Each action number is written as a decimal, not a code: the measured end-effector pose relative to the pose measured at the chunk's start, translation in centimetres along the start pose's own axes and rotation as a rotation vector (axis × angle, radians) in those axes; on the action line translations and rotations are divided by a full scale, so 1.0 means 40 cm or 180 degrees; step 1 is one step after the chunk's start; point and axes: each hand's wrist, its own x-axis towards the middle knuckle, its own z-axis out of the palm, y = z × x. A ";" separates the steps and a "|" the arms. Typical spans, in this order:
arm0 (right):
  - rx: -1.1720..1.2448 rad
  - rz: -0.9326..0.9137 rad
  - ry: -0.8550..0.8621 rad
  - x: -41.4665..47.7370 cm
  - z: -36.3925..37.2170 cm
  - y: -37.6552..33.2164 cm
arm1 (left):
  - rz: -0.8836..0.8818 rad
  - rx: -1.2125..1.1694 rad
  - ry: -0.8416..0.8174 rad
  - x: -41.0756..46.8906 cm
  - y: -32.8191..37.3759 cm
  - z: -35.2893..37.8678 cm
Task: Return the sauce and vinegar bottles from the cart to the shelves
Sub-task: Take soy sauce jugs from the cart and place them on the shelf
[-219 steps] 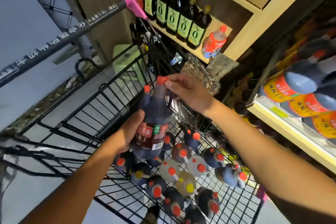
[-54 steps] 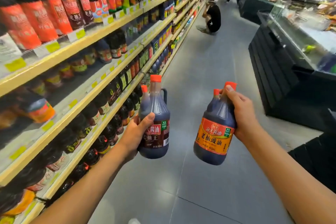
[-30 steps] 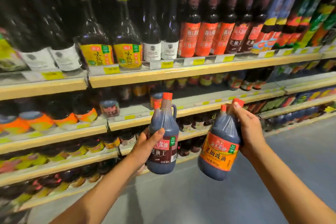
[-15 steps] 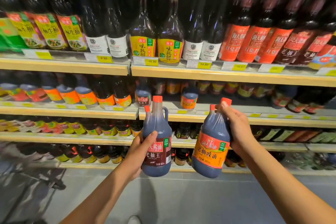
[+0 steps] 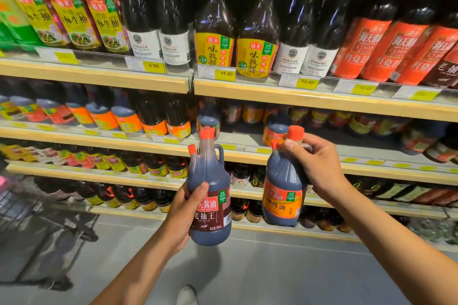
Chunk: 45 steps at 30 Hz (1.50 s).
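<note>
My left hand (image 5: pixel 184 213) is wrapped round the fat belly of the red-label bottle (image 5: pixel 210 208). My thumb lies across the front and my fingers go behind. I think I hold it low because it is full and heavy, and this keeps it standing straight up.

My right hand (image 5: pixel 314 163) holds the orange-label bottle (image 5: pixel 282 200) high up by the neck, just under its red cap. The bottle hangs down from my fingers.

Both bottles are in the air in front of the shelves. The orange one is at 3 o'clock from the red one. They are near each other but not touching.

At 12 o'clock from each bottle, a look-alike bottle stands on the middle shelf (image 5: pixel 238 142): a red twin (image 5: pixel 209 119) and an orange twin (image 5: pixel 275 129). I guess those are the right homes. There is bare shelf around the twins, so there looks to be room.

The upper shelf (image 5: pixel 297 96) hangs over that spot. I would have to slip the caps in under its front edge and lift the bottoms over the lip below.

At 6 o'clock is open floor (image 5: pixel 247 267). At 9 o'clock something blurry may be the cart (image 5: pixel 14 200).
</note>
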 end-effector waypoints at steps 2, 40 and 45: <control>-0.0292 -0.0206 -0.0210 0.031 0.019 0.026 | 0.0023 -0.0033 0.0038 0.026 -0.008 -0.015; -0.2776 -0.0615 0.0167 0.514 0.143 0.262 | -0.0103 0.0110 0.0157 0.296 -0.180 -0.220; -0.3383 -0.0429 0.0083 0.522 0.147 0.241 | -0.0025 0.0205 0.0101 0.310 -0.173 -0.200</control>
